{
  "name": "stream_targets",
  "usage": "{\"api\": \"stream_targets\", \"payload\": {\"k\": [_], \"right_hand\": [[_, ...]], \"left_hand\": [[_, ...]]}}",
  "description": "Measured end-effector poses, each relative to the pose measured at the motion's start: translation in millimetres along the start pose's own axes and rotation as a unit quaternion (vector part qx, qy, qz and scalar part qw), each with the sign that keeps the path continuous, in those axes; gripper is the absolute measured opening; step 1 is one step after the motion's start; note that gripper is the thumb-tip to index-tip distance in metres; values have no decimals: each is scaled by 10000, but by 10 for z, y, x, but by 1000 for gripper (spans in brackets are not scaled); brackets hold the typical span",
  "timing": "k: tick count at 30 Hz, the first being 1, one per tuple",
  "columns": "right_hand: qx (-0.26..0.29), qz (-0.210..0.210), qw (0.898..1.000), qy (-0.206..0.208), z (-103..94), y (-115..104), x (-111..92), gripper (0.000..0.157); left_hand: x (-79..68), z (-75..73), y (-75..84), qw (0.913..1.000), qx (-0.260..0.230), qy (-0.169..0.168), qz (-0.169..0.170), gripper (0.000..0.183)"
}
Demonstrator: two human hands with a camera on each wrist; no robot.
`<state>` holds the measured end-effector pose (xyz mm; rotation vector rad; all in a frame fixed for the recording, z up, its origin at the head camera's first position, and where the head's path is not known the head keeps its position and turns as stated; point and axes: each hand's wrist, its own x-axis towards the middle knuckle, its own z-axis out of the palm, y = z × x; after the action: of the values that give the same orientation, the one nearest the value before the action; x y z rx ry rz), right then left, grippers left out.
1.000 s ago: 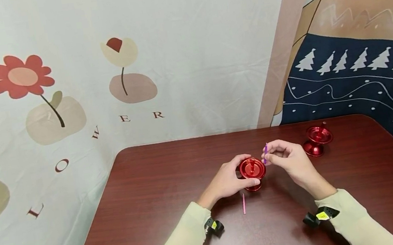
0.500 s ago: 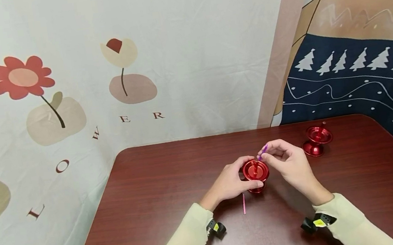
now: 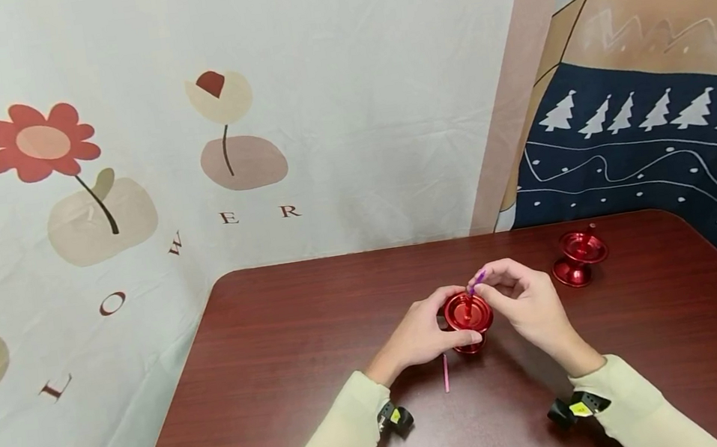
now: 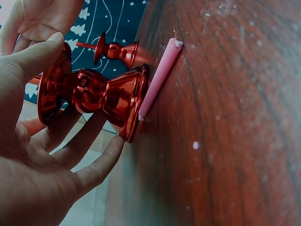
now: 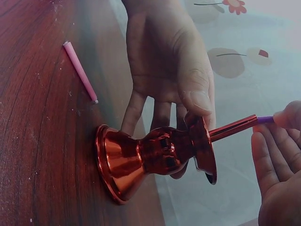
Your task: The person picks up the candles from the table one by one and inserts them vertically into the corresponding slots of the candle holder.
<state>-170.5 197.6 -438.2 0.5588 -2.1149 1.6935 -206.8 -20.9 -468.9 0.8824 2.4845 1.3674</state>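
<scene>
My left hand [image 3: 413, 331] grips a shiny red metal candle holder [image 3: 468, 312] by its dish, thumb in front and fingers behind. From the dish rises a thin slotted tube [image 5: 235, 128]. Between thumb and fingertips, my right hand [image 3: 532, 302] pinches a slim purple candle [image 3: 477, 282]. The candle's lower end meets the top of the tube in the right wrist view; how far it sits inside is hidden. A pink candle [image 3: 445, 373] lies on the table just in front of the holder, also seen beside its base in the left wrist view.
A second red candle holder [image 3: 579, 255] stands at the back right of the dark wooden table [image 3: 290, 323]. Behind the table hang a pale cloth with flower prints [image 3: 349, 104] and a dark blue one with white trees [image 3: 655, 154].
The candle holder and my left hand have shifted slightly right. My right hand has brought the purple candle left, tilting it, until it meets the top of the tube.
</scene>
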Motion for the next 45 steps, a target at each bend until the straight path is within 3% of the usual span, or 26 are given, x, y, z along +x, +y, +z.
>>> {"api": "stream_targets", "payload": {"k": [7,30,45], "right_hand": [[-79,-103,9999,4,10,-2,-11,24],[-1102,-944,9894,87,48,-2,33,32],[-1067,-857,9906,-18,-15,-2,39,31]], "left_hand": [[-9,0,3,10000,69,-19,-16,75],[-13,-13,23,10000,57,-24,-17,75],[-27,-15,34,10000,44,-5,-17,74]]}}
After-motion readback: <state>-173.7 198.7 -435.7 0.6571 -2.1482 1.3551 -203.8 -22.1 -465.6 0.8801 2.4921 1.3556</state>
